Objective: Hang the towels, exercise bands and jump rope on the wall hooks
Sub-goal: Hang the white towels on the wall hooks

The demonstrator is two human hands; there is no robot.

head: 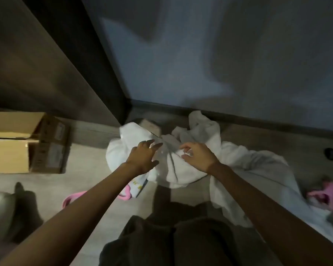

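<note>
Nearest the camera it's just dark trousers (171,237), so the person is right over the floor (88,169). Under the left forearm, nearer than the left grip, a pink band (73,198) loops on the floor, partly hidden by the arm.

Then the two grips. The left grip (142,157) is spread wide, fingers apart on the white towel pile (177,169), holding nothing. The right grip (198,157) sits just beside it on the same pile, fingers curled in at a fold. It's too blurry to say if any cloth is actually pinched, so I can't tell.

More towel trails off to the right of the right grip, and well out that way lies another pink thing (323,192). Could be a band or the rope, can't say. Well left of the left grip are cardboard boxes (27,143). Beyond both grips the wall (219,73) comes up, and no hooks show in this view.

What could go wrong, I reckon:
- The towels are all bunched together, so lifting by one fold could drag the whole heap up, and a lump like that would slide off a hook.
- The trailing part could snag the pink thing on the right and pull it along.
- The band near the feet is easy to step on when moving off.
</note>
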